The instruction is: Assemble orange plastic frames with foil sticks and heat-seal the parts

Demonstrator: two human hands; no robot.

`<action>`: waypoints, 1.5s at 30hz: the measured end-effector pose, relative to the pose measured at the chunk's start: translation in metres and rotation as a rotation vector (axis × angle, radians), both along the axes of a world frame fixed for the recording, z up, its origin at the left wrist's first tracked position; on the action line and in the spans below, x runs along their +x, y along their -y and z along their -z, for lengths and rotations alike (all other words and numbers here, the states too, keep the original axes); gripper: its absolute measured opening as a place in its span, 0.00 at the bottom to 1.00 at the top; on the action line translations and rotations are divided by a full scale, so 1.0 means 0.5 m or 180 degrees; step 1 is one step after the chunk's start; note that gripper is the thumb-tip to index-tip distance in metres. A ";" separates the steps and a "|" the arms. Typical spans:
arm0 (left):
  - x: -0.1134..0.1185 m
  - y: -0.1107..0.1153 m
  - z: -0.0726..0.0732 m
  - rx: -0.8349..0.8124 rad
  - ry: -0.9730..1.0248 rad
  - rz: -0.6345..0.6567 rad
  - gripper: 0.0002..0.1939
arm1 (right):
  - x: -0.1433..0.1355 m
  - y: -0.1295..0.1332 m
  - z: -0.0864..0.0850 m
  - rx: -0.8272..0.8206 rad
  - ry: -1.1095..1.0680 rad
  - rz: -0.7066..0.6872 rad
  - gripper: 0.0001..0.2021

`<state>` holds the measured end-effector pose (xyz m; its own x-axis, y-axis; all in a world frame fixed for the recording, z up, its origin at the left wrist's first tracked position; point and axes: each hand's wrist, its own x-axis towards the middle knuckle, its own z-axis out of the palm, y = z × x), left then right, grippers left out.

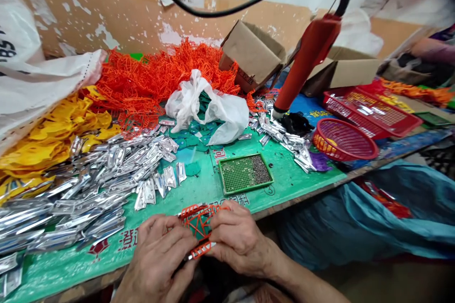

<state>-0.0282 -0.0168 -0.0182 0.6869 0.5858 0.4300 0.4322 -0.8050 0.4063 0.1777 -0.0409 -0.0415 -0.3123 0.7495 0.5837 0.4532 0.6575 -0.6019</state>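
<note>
Near the table's front edge, an orange plastic lattice frame (201, 225) is held between both hands. My left hand (158, 251) is closed around its left end, the fingertips folded over the side. Gripping the right end is my right hand (239, 236), thumb below and fingers above. Silvery metal shows at the frame's upper and lower edges, partly hidden by the fingers. Just beyond the hands lies a green perforated tray (229, 175) with many tiny dark metal pieces at its right side. Left of it spreads a pile of shiny metal strips (117, 170).
A red power screwdriver (307, 59) hangs over the table. Behind are a heap of orange lattice parts (156, 73), a white plastic bag (227, 118) and a cardboard box (252, 52). Yellow parts (53, 132) lie left; a red basket (344, 139) stands right.
</note>
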 end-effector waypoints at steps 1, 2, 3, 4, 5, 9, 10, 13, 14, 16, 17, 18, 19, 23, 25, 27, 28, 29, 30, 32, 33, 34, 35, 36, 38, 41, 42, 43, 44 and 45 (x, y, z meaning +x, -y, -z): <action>0.003 -0.003 -0.006 0.0115 0.0003 -0.0018 0.10 | -0.001 -0.002 -0.003 -0.0033 0.0040 0.0029 0.17; 0.006 -0.006 -0.012 0.0221 0.0027 -0.0007 0.11 | -0.002 -0.004 -0.005 -0.0067 0.0094 0.0051 0.18; 0.010 -0.008 -0.018 0.0282 0.0057 0.0053 0.12 | -0.003 -0.006 -0.008 -0.0105 0.0150 0.0057 0.17; 0.012 -0.010 -0.022 0.0268 0.0081 0.0141 0.12 | -0.003 -0.008 -0.011 -0.0148 0.0198 0.0029 0.17; 0.015 -0.011 -0.026 0.0179 0.0104 0.0230 0.12 | -0.003 -0.011 -0.014 -0.0179 0.0215 -0.0027 0.17; 0.021 -0.011 -0.033 -0.0562 0.0135 0.0472 0.10 | 0.001 -0.021 -0.027 -0.0408 -0.0104 -0.0405 0.19; 0.022 -0.011 -0.035 -0.0776 0.0141 0.0469 0.10 | 0.002 -0.024 -0.030 -0.0545 -0.0286 -0.0497 0.20; 0.026 -0.015 -0.038 -0.1379 0.0186 0.0338 0.09 | 0.002 -0.028 -0.036 -0.1201 -0.0971 -0.0622 0.19; 0.027 -0.018 -0.038 -0.1545 0.0238 0.0287 0.09 | 0.001 -0.029 -0.035 -0.1390 -0.1188 -0.0551 0.17; 0.029 -0.023 -0.035 -0.1866 0.0353 0.0183 0.09 | -0.003 -0.030 -0.032 -0.1614 -0.1497 -0.0256 0.15; 0.029 -0.026 -0.031 -0.2046 0.0409 0.0126 0.10 | -0.005 -0.030 -0.030 -0.1653 -0.1568 -0.0085 0.15; 0.030 -0.028 -0.027 -0.2253 0.0466 0.0063 0.10 | -0.007 -0.032 -0.028 -0.1677 -0.1594 0.0069 0.16; 0.031 -0.030 -0.021 -0.2480 0.0546 -0.0009 0.10 | -0.008 -0.033 -0.025 -0.1702 -0.1596 0.0185 0.17; 0.040 -0.030 -0.001 -0.3509 0.1134 -0.0355 0.09 | -0.012 -0.043 -0.013 -0.1658 -0.1627 0.0307 0.19; 0.046 -0.029 0.003 -0.4067 0.1503 -0.0542 0.10 | -0.015 -0.047 -0.004 -0.1581 -0.1657 0.0281 0.18; 0.052 -0.028 0.006 -0.4576 0.1764 -0.0698 0.12 | -0.020 -0.048 0.005 -0.1488 -0.1632 0.0256 0.17; 0.054 -0.028 0.007 -0.4757 0.1842 -0.0752 0.14 | -0.022 -0.048 0.008 -0.1441 -0.1605 0.0239 0.16; 0.055 -0.028 0.009 -0.4880 0.1888 -0.0803 0.16 | -0.021 -0.047 0.009 -0.1399 -0.1589 0.0221 0.15; 0.055 -0.029 0.011 -0.4955 0.1924 -0.0859 0.17 | -0.017 -0.046 0.009 -0.1352 -0.1579 0.0231 0.14; 0.054 -0.030 0.014 -0.5031 0.2029 -0.1019 0.19 | 0.006 -0.050 -0.001 -0.1186 -0.1608 0.0449 0.16; 0.053 -0.030 0.015 -0.5058 0.2088 -0.1085 0.19 | 0.028 -0.056 -0.011 -0.1006 -0.1623 0.0720 0.17; 0.053 -0.030 0.015 -0.5075 0.2136 -0.1131 0.18 | 0.056 -0.067 -0.022 -0.0742 -0.1653 0.1116 0.18; 0.054 -0.030 0.015 -0.5079 0.2161 -0.1149 0.18 | 0.090 -0.081 -0.036 -0.0375 -0.1768 0.1593 0.17; 0.054 -0.030 0.014 -0.5045 0.2171 -0.1141 0.17 | 0.128 -0.099 -0.051 0.0050 -0.1922 0.2007 0.18; 0.057 -0.030 0.011 -0.4829 0.2142 -0.1105 0.14 | 0.208 -0.143 -0.084 0.0871 -0.2139 0.2380 0.19; 0.060 -0.029 0.010 -0.4257 0.1982 -0.0993 0.10 | 0.308 -0.214 -0.131 0.1265 -0.2100 0.2106 0.29; 0.060 -0.029 0.011 -0.4082 0.1911 -0.0956 0.09 | 0.329 -0.237 -0.145 0.1260 -0.2077 0.2043 0.34; 0.061 -0.028 0.013 -0.3951 0.1832 -0.0931 0.10 | 0.344 -0.260 -0.158 0.1222 -0.2036 0.1966 0.37; 0.061 -0.027 0.015 -0.3861 0.1756 -0.0914 0.10 | 0.352 -0.283 -0.171 0.1166 -0.1976 0.1870 0.40; 0.061 -0.027 0.018 -0.3798 0.1698 -0.0907 0.11 | 0.356 -0.306 -0.183 0.1140 -0.1912 0.1748 0.42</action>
